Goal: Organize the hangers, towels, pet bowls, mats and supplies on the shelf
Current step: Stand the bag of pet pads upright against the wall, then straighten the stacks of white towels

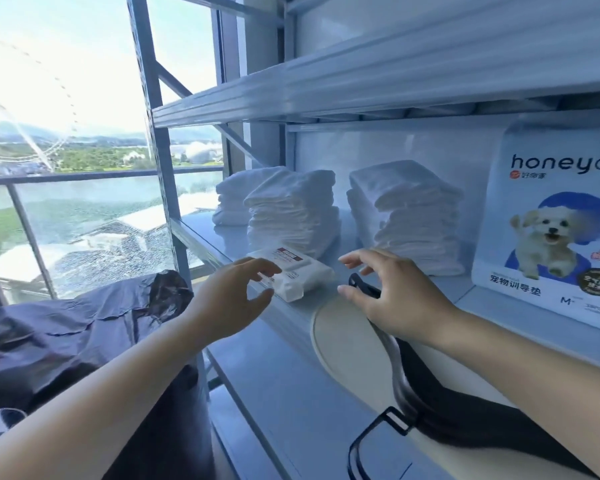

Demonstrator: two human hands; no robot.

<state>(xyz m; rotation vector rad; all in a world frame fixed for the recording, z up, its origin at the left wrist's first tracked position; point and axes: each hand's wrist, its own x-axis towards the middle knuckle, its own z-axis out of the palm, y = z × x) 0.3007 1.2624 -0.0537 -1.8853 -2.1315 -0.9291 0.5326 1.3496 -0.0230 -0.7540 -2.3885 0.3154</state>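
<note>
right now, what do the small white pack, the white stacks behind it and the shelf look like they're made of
Small white pack: soft plastic film, slightly glossy, printed label, rumpled edges. White stacks: soft matte folded layers, cloth or absorbent paper; I cannot tell which. Shelf: probably painted metal, smooth pale blue-grey, with ribbed folded edges.

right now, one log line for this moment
left hand: open, at wipes | right hand: open, over hanger | towels: stacked behind
</note>
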